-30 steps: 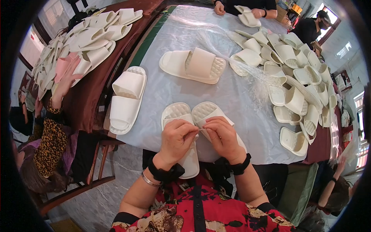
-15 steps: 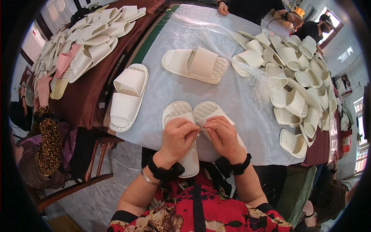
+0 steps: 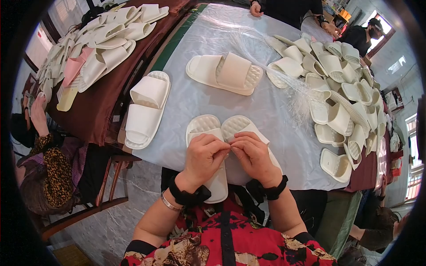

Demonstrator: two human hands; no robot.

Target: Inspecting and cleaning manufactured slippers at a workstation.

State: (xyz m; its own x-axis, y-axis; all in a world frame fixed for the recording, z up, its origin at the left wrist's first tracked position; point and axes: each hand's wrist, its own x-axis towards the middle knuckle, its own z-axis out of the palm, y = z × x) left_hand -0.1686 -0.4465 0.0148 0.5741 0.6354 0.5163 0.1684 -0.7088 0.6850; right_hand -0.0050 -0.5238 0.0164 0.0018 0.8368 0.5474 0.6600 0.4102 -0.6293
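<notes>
Two cream slide slippers lie side by side at the near edge of the grey table. My left hand [image 3: 205, 155] rests on the strap of the left slipper [image 3: 205, 125], fingers pinched inward. My right hand [image 3: 253, 155] covers the strap of the right slipper [image 3: 237, 124], fingertips meeting the left hand's between the two straps. What the fingertips pinch is too small to see. Both wrists wear black bands.
A slipper pair [image 3: 146, 108] lies at the left table edge and another pair [image 3: 224, 73] farther back. A bundle of thin clear plastic strands [image 3: 284, 77] crosses the table. Several loose slippers [image 3: 341, 88] heap on the right and on the brown table [image 3: 95, 40] left. Other people sit around.
My hands stay pinched together over the two slippers with only slight finger movement. The person at the left has drawn a hand back from the brown table.
</notes>
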